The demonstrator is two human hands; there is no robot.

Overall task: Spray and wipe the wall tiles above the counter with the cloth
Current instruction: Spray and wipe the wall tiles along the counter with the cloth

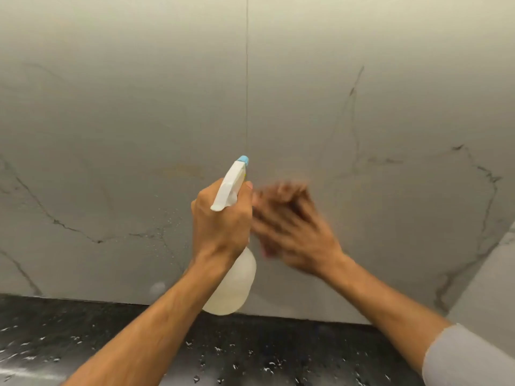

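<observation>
Clearly our left hand (220, 218) curls round the neck of the translucent plastic spray bottle (235, 288), nozzle facing the grey veined wall tiles (139, 107). It should feel light. Our right hand (292, 229) is blurred, so we cannot tell its state.

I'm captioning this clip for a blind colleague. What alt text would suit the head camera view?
A left hand grips a white spray bottle, its blue nozzle pointed at grey veined wall tiles, while the right hand, too blurred to show what it holds, is just beside it. A dark speckled counter runs below.
</observation>
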